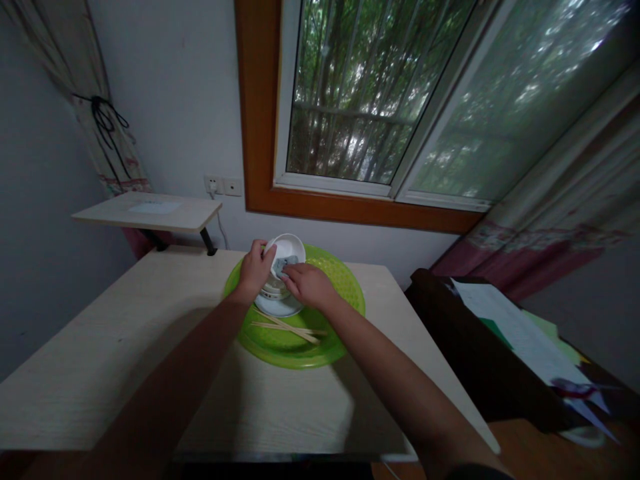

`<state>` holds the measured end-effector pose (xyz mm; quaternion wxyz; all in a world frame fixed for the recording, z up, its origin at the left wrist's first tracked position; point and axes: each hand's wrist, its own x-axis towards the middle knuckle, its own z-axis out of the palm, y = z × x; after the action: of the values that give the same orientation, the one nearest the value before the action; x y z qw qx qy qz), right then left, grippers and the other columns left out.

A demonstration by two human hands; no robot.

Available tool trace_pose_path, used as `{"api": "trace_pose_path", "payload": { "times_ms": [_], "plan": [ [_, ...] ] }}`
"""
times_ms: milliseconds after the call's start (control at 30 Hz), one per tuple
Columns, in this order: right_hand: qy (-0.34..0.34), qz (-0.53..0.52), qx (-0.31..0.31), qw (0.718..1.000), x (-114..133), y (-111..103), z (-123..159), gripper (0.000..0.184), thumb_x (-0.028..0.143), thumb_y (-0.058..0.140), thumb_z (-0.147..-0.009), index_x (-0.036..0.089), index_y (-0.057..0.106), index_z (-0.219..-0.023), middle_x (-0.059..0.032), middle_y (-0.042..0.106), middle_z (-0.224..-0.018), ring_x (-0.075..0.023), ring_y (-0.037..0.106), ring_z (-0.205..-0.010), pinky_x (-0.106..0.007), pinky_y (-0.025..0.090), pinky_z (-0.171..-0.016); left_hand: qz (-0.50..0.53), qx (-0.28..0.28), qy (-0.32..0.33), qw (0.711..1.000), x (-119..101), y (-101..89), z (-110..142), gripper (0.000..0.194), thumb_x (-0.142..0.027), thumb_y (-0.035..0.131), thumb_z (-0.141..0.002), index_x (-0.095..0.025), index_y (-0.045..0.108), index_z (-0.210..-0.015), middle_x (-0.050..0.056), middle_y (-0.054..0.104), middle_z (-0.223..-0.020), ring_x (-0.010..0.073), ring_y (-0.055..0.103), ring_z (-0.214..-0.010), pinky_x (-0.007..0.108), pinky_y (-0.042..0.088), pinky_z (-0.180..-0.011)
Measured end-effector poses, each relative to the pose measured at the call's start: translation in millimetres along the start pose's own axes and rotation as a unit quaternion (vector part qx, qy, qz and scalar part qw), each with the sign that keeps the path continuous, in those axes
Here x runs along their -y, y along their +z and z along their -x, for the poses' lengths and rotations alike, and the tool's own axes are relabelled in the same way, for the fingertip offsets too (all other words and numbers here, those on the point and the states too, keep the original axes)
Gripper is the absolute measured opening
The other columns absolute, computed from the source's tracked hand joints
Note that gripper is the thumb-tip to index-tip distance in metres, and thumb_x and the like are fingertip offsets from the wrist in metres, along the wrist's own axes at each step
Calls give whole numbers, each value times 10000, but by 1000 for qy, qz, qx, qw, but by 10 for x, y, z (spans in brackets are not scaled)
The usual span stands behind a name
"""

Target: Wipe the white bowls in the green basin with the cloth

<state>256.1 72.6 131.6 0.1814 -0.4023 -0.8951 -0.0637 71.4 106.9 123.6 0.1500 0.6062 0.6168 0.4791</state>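
Note:
My left hand (255,267) grips the rim of a white bowl (289,244), which is tilted with its inside towards me. Fingers of my right hand (310,285) are closed on a greyish cloth (284,265) that touches the inside of the bowl. Below the held bowl, another bowl (274,291) with a patterned rim sits on a white plate (280,307), partly hidden by my hands. All of this is over a round green plastic basket tray (295,360). Several wooden chopsticks (287,327) lie crossed on the tray's near side.
The tray stands on a pale wooden table (300,407). A small raised shelf (193,212) is at the back left, below wall sockets (223,186). Behind the table is a window (370,93). Papers (520,327) lie on dark furniture (450,333) to the right.

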Motion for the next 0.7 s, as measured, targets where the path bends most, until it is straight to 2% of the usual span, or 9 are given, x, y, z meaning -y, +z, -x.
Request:
{"api": "trace_pose_path", "payload": {
  "times_ms": [100,200,300,367,467,600,700],
  "plan": [
    [9,36,-36,999,-37,44,-12,309,325,499,-1029,163,707,-1189,-123,704,-1262,-251,630,-1183,-426,371,-1140,6,0,0,1000,3,-1,1,315,-470,505,-967,-226,589,-1148,74,727,-992,211,681,-917,283,462,-792],
    [20,61,-74,995,-70,75,-17,282,258,517,-1013,165,697,-1210,-109,669,-1335,-265,586,-1252,-497,264,-1211,14,8,-8,1000,4,-3,0,302,-470,519,-955,-225,599,-1113,60,718,-938,198,668,-855,273,447,-750],
    [27,79,-96,992,-87,63,-14,300,199,508,-1006,171,678,-1251,-105,625,-1403,-269,549,-1298,-514,237,-1226,30,25,-10,999,2,-4,0,279,-472,505,-954,-230,607,-1050,37,700,-871,184,643,-791,263,429,-709],
    [24,91,-102,990,-85,39,-10,306,169,506,-997,161,678,-1250,-109,605,-1426,-275,524,-1318,-502,249,-1225,44,40,-6,998,-2,-3,4,265,-465,489,-957,-233,607,-1006,26,690,-846,179,628,-766,260,419,-695],
    [28,103,-96,990,-63,10,-8,297,152,515,-982,135,686,-1224,-131,623,-1388,-287,504,-1309,-461,341,-1172,46,51,-3,998,-12,3,14,251,-454,491,-951,-234,608,-981,19,681,-826,176,614,-749,260,404,-680],
    [53,101,-47,992,-29,11,-14,201,209,567,-962,126,724,-1056,-160,711,-1128,-297,553,-1167,-427,452,-1025,20,48,9,999,-10,15,19,242,-449,518,-939,-232,612,-990,18,670,-791,180,605,-730,266,383,-666],
    [23,93,-16,995,-22,33,-18,220,271,557,-978,131,725,-961,-148,716,-966,-278,591,-1031,-412,470,-961,15,43,6,999,8,24,13,244,-443,518,-941,-233,613,-1019,22,676,-797,184,615,-739,268,390,-673]
  ]
}}
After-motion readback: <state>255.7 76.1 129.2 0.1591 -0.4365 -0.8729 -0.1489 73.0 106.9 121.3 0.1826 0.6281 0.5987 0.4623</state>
